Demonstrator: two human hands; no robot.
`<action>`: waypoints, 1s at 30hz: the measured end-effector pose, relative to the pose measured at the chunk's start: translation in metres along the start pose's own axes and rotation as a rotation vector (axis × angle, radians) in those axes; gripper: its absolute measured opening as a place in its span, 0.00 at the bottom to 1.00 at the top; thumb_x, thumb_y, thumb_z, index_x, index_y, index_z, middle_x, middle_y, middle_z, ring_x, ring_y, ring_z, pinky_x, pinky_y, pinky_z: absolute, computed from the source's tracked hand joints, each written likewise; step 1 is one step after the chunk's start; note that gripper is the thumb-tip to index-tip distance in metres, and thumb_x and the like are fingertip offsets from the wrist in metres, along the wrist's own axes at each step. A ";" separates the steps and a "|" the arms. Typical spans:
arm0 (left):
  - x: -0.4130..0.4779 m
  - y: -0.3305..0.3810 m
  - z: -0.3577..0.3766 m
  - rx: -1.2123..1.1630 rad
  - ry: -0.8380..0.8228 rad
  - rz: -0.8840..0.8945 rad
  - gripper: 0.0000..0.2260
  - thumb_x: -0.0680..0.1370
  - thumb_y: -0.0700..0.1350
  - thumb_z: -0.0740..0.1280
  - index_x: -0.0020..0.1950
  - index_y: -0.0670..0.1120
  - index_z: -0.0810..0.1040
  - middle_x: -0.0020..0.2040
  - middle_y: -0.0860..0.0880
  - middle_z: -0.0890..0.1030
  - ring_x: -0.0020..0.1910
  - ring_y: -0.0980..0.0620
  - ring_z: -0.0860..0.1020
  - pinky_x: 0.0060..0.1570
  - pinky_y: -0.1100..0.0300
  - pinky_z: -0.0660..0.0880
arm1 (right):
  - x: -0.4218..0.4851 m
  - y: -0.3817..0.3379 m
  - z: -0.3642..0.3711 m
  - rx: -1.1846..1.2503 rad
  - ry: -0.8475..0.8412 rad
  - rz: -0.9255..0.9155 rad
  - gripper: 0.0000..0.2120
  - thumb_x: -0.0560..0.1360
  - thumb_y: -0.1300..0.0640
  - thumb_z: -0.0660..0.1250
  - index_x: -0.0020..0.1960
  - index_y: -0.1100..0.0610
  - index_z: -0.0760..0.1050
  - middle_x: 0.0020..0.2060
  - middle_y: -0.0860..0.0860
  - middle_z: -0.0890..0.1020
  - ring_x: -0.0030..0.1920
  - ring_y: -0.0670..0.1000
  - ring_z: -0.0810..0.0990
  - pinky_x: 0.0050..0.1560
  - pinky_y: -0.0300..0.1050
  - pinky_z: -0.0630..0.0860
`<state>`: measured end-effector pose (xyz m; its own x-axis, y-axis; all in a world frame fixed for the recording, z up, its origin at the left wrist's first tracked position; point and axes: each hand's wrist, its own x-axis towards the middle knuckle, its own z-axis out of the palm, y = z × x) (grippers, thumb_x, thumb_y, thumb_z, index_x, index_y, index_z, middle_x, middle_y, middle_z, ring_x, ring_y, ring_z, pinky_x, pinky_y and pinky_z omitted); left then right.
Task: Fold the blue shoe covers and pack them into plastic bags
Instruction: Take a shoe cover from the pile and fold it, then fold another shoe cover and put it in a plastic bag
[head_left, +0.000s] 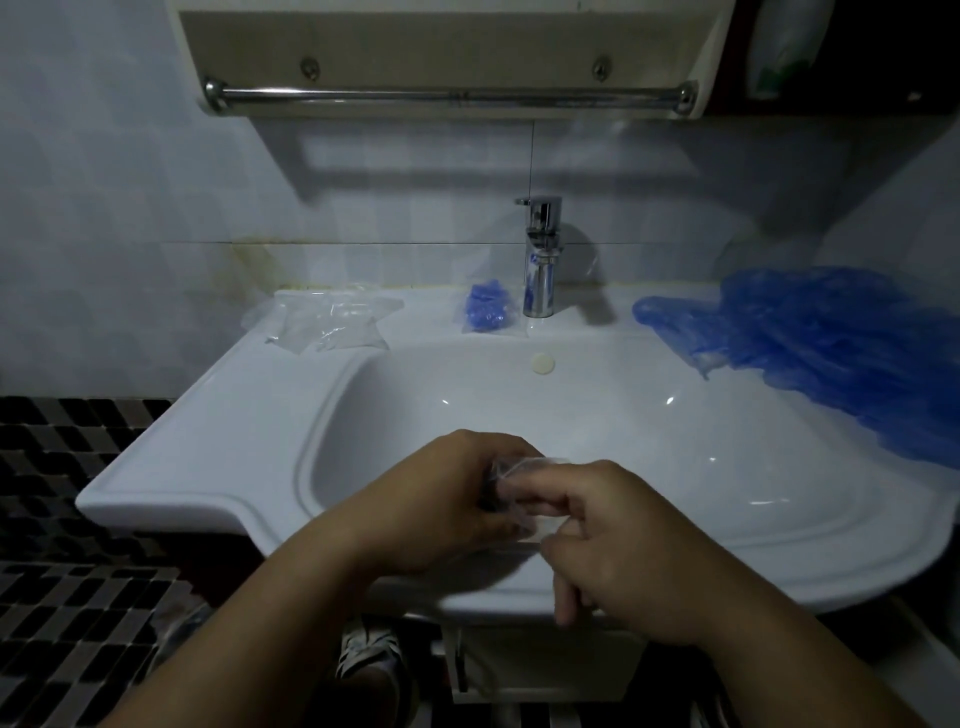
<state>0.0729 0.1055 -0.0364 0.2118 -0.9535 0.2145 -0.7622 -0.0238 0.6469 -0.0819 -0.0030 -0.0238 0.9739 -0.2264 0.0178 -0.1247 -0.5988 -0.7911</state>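
Two curled hands, left hand (447, 493) and right hand (618, 556), pinch a plastic bag (519, 486): light, limp, slippery; hold at its mouth

Blue shoe covers (831, 332), white sink (249, 415), chrome tap (540, 260), black-checkered floor tiles (67, 597)

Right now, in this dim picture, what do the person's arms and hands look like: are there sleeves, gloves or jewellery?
The left hand and the right hand are bare, without gloves. The left forearm and the right forearm are uncovered down to the picture's edge; no sleeve shows. I see no watch, bracelet or ring, though the light is dim.
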 end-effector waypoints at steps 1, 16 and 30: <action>0.000 0.000 0.001 0.016 0.004 -0.009 0.11 0.72 0.43 0.74 0.53 0.50 0.81 0.46 0.53 0.84 0.46 0.55 0.82 0.47 0.53 0.78 | -0.001 -0.001 -0.001 0.038 -0.018 0.005 0.26 0.74 0.70 0.61 0.58 0.41 0.75 0.31 0.30 0.78 0.29 0.50 0.83 0.34 0.30 0.73; -0.016 -0.067 -0.068 0.874 0.768 -0.641 0.19 0.72 0.47 0.73 0.61 0.44 0.75 0.52 0.38 0.76 0.52 0.35 0.75 0.49 0.45 0.72 | 0.017 0.014 0.014 -0.054 0.422 -0.083 0.07 0.72 0.60 0.70 0.41 0.47 0.82 0.37 0.37 0.83 0.39 0.40 0.81 0.41 0.29 0.74; 0.013 -0.042 -0.020 0.749 0.610 -0.350 0.41 0.71 0.60 0.72 0.78 0.49 0.58 0.78 0.45 0.59 0.77 0.44 0.56 0.76 0.42 0.49 | 0.018 0.027 0.002 -0.114 0.505 0.023 0.07 0.73 0.58 0.70 0.46 0.47 0.83 0.39 0.38 0.83 0.43 0.36 0.80 0.41 0.25 0.73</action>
<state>0.1198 0.1001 -0.0456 0.6112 -0.5469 0.5721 -0.7396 -0.6520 0.1669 -0.0676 -0.0215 -0.0462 0.7610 -0.5665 0.3162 -0.1923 -0.6624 -0.7240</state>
